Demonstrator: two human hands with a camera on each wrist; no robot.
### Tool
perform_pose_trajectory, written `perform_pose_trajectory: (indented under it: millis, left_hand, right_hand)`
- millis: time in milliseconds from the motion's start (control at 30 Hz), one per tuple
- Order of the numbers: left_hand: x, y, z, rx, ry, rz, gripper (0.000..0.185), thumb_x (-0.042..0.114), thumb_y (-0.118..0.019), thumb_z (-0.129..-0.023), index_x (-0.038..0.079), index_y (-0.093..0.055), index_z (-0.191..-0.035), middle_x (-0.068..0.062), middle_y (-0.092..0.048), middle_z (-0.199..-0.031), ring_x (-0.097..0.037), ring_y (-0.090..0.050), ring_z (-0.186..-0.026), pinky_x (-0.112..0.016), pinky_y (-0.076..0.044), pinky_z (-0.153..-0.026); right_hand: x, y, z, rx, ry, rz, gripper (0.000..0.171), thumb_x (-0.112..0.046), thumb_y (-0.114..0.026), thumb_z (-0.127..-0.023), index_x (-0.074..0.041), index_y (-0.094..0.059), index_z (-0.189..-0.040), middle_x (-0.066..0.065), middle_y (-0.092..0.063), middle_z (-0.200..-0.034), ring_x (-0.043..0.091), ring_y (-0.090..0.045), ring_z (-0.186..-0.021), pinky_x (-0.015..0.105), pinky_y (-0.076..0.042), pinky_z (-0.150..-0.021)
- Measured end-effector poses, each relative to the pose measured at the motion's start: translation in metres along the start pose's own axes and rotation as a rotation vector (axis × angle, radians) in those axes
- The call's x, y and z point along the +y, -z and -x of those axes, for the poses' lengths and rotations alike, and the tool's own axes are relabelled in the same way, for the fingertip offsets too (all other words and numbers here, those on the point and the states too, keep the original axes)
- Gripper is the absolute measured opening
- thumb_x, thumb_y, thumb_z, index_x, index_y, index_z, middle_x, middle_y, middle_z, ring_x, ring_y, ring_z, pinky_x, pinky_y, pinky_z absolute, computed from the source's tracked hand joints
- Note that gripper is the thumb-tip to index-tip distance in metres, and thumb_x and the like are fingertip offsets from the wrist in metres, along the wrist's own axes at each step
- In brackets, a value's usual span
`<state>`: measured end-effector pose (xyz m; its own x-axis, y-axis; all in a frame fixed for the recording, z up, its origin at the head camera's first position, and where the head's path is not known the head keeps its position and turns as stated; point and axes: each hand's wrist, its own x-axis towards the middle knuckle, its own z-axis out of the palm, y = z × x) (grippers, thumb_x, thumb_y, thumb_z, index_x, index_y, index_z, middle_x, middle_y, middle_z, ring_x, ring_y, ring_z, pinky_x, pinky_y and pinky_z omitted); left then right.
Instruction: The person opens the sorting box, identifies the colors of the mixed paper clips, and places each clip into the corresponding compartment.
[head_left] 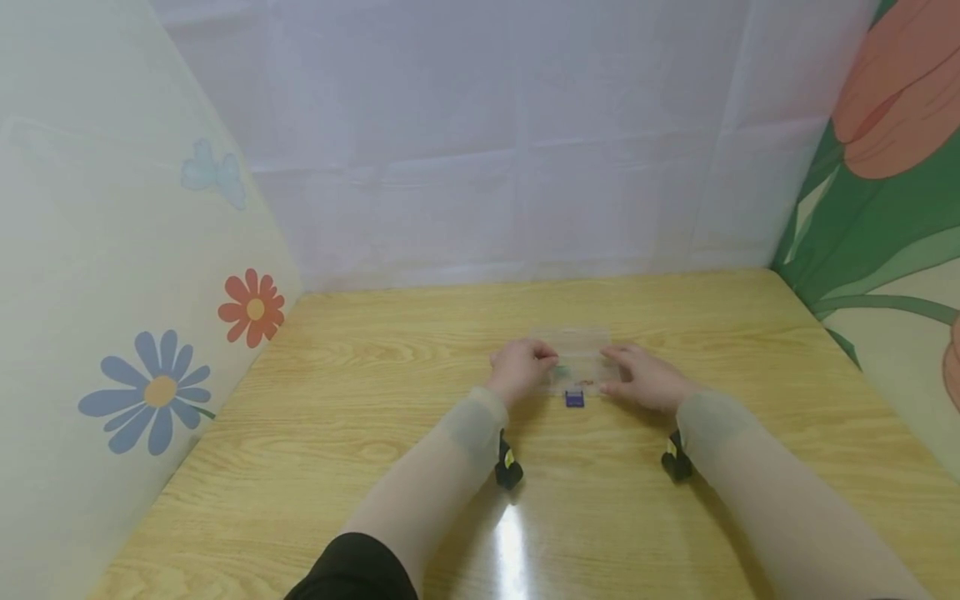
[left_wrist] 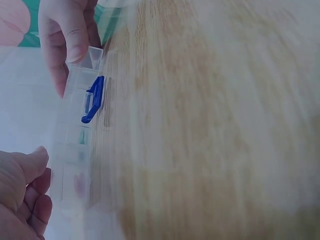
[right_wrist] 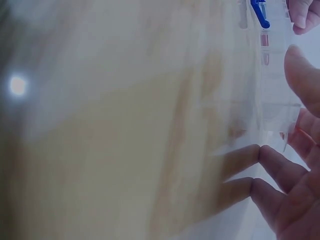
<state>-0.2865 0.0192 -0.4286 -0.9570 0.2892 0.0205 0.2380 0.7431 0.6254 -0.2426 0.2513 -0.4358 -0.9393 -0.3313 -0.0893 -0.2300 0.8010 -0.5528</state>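
A clear plastic compartment box (head_left: 577, 352) with a blue latch (head_left: 574, 399) on its near side lies on the wooden table (head_left: 375, 433). My left hand (head_left: 534, 364) grips its left end with curled fingers. My right hand (head_left: 618, 371) holds the right end, thumb on top. In the left wrist view the box (left_wrist: 75, 145) runs from my left hand (left_wrist: 22, 192) at the bottom up to my right hand (left_wrist: 67, 42), with the latch (left_wrist: 94, 100) standing out. In the blurred right wrist view my right hand (right_wrist: 292, 165) has its thumb over the box (right_wrist: 275, 85) and its fingertips on the table.
Patterned cloth walls close the table in: flowers on the left (head_left: 161, 392), plain white at the back (head_left: 487, 167), a tulip print on the right (head_left: 885, 208). Small coloured pieces show faintly inside the box. A lamp glare (head_left: 510, 542) lies on the wood near me.
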Motion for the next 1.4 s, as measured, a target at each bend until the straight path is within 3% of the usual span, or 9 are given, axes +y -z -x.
perform_pose_trajectory:
  millis: [267, 567, 733, 1033, 1400]
  left_hand:
    - [-0.008, 0.006, 0.002, 0.003, 0.003, 0.034, 0.013, 0.032, -0.064, -0.093, 0.023, -0.073, -0.097, 0.014, -0.068, -0.092, -0.011, -0.059, -0.091, -0.045, -0.024, -0.098]
    - [-0.017, 0.013, 0.007, 0.009, 0.048, 0.083, 0.014, 0.033, -0.063, -0.093, 0.024, -0.072, -0.100, 0.011, -0.067, -0.100, -0.016, -0.058, -0.103, -0.048, -0.019, -0.106]
    - [-0.020, 0.015, 0.008, 0.019, 0.056, 0.097, 0.014, 0.033, -0.062, -0.093, 0.024, -0.071, -0.099, 0.012, -0.068, -0.097, -0.015, -0.059, -0.101, -0.048, -0.017, -0.107]
    - [-0.028, 0.021, 0.010, 0.058, 0.036, 0.039, 0.016, 0.032, -0.062, -0.094, 0.022, -0.072, -0.100, 0.008, -0.070, -0.103, -0.017, -0.060, -0.104, -0.049, -0.020, -0.105]
    - [-0.043, 0.033, 0.016, 0.087, 0.082, 0.056, 0.017, 0.032, -0.062, -0.094, 0.020, -0.072, -0.102, 0.006, -0.070, -0.100, -0.018, -0.061, -0.102, -0.050, -0.026, -0.104]
  right_hand:
    - [-0.001, 0.001, 0.001, -0.003, 0.000, 0.003, 0.074, -0.044, -0.061, -0.092, -0.007, -0.031, -0.149, 0.024, -0.025, -0.152, 0.047, -0.029, -0.135, 0.063, -0.022, -0.106]
    - [0.000, 0.000, 0.001, 0.002, 0.009, -0.017, 0.074, -0.043, -0.062, -0.092, -0.007, -0.031, -0.149, 0.024, -0.025, -0.152, 0.047, -0.027, -0.136, 0.062, -0.021, -0.106]
    - [0.000, 0.001, 0.002, 0.002, 0.017, -0.015, 0.074, -0.043, -0.062, -0.092, -0.006, -0.031, -0.149, 0.025, -0.024, -0.152, 0.047, -0.027, -0.136, 0.062, -0.021, -0.106]
    - [-0.002, 0.002, 0.003, -0.001, 0.018, -0.017, 0.073, -0.040, -0.062, -0.093, -0.005, -0.031, -0.149, 0.026, -0.023, -0.152, 0.049, -0.027, -0.135, 0.063, -0.021, -0.106]
    - [-0.001, 0.001, 0.001, -0.003, 0.006, -0.022, 0.074, -0.041, -0.062, -0.092, -0.007, -0.031, -0.149, 0.025, -0.022, -0.153, 0.049, -0.026, -0.135, 0.063, -0.020, -0.106]
